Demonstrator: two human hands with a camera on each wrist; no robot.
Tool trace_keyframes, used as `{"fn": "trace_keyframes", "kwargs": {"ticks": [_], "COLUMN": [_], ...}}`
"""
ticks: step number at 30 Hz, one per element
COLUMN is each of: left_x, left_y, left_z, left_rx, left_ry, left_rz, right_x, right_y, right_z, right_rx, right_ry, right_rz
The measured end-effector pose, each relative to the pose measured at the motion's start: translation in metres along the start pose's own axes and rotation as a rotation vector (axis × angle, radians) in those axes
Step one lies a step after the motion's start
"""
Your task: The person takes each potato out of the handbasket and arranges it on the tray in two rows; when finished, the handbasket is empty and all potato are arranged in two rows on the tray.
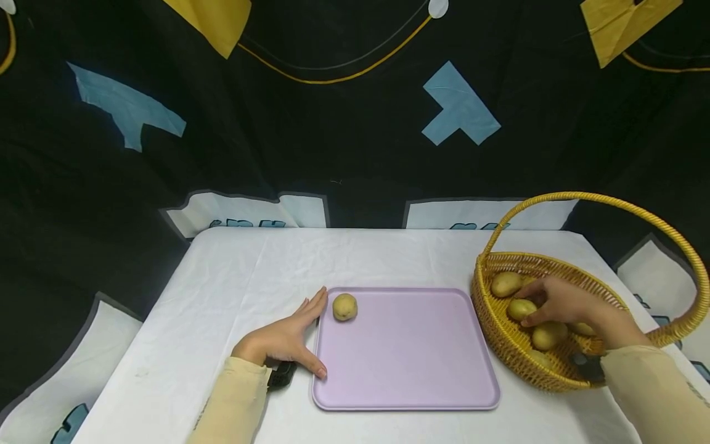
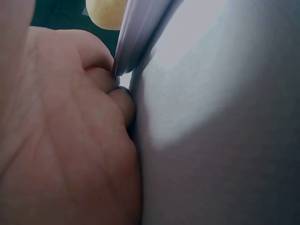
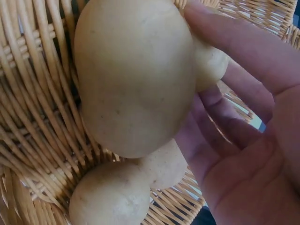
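In the head view my left hand (image 1: 288, 339) rests at the left rim of a pale purple tray (image 1: 410, 351), thumb and fingers spread along it. The left wrist view shows the curled little-finger side of this hand (image 2: 70, 122) against the tray's edge (image 2: 140, 33). One potato (image 1: 345, 307) sits in the tray's far left corner. Over on the right, my right hand (image 1: 571, 305) reaches into a wicker basket (image 1: 499, 345) and holds a potato (image 1: 521, 309) between thumb and fingers. A large potato (image 3: 136, 79) fills the near part of the right wrist view, partly hiding the held potato (image 3: 211, 65).
Several other potatoes lie in the basket, among them one (image 1: 506, 283) by its far wall. A tall arched handle (image 1: 610, 200) rises over the basket. White cloth (image 1: 277, 265) covers the table, and a dark patterned curtain (image 1: 333, 135) hangs behind.
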State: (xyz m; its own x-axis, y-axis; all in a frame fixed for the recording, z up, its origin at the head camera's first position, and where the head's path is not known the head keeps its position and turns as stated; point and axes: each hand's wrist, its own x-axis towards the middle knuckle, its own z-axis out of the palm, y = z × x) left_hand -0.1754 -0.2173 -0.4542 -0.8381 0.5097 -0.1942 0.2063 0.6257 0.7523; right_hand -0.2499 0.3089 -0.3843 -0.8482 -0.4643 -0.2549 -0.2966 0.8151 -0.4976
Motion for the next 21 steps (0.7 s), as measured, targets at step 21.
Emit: {"fn": "trace_keyframes", "kwargs": {"ticks": [21], "left_x": [-0.001], "left_y": [0.000], "left_z": [0.001], "left_rx": [-0.015], "left_ry": [0.000], "left_rz": [0.007], "right_x": [-0.009], "right_y": [-0.013], "right_z": [-0.011], "right_rx": [0.030], "right_ry": [0.114], "right_rz": [-0.002]}}
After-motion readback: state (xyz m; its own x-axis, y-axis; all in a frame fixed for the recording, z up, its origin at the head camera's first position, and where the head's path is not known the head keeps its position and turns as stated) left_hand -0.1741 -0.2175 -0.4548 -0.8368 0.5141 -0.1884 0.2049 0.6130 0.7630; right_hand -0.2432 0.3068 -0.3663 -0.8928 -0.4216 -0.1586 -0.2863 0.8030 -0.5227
